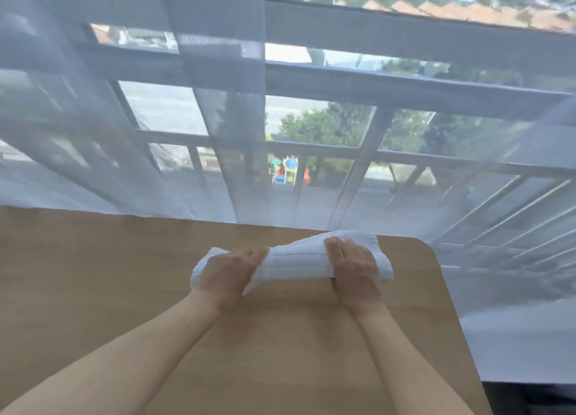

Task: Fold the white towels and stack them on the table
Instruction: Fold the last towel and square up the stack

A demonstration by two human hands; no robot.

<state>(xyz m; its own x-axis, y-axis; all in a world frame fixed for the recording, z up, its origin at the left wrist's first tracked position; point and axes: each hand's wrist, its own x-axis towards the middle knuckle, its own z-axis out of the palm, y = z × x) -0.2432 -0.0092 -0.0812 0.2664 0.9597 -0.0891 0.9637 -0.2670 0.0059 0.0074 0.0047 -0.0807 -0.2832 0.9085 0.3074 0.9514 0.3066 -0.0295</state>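
Closest to us is the bare wooden table (pixel 280 352), with our two arms reaching out across it. Next come our hands. Our left hand (pixel 226 274) lies on the left end of the white towel (pixel 296 260). Its fingers look laid over the cloth and a bit bent, but we cannot tell if they grab the cloth or just press it. Our right hand (pixel 355 269) lies on the right part of the towel with its fingers straight and flat, pressing down and not grabbing.

The towel sits near the far edge of the table, over toward the right corner. It already looks folded into a long, puffy bundle. We see only this one towel, and no pile yet.

We think this step is pressing the fold flat. To do it well, we should push down softly with both palms and slide them out to the ends, so the lumps go away. We should check that the edges line up before we fold again. The towel is soft and springy, so it may pop open if we let go too fast.

Past the towel hangs a thin see-through curtain (pixel 124 134) that touches the table's far edge. Behind it are a window and a railing (pixel 467 165).
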